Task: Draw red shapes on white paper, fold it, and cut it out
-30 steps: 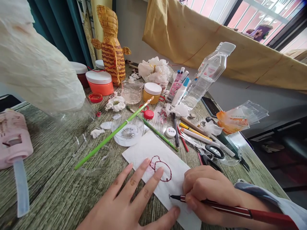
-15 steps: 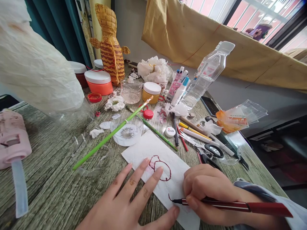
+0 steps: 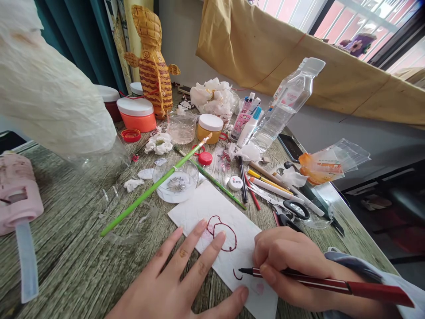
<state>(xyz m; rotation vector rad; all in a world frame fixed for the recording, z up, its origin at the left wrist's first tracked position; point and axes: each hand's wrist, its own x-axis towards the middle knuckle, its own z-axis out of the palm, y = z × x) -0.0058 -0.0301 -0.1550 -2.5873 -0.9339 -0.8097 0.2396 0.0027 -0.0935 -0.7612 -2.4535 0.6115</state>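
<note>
Dark-red curve (image 3: 237, 278) beside the pen (image 3: 327, 284), longer than before

My pen (image 3: 318, 280) over the white paper (image 3: 192, 206) is dark red; beyond the paper, the orange figure (image 3: 154, 82) is brown-striped.

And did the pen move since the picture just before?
Yes, the pen moved: its tip shifted up the picture, nearer the round drawing on the paper.

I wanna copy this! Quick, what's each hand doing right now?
Left hand: open, spread partly over the white paper.
Right hand: closed, holding the dark red pen.
</note>
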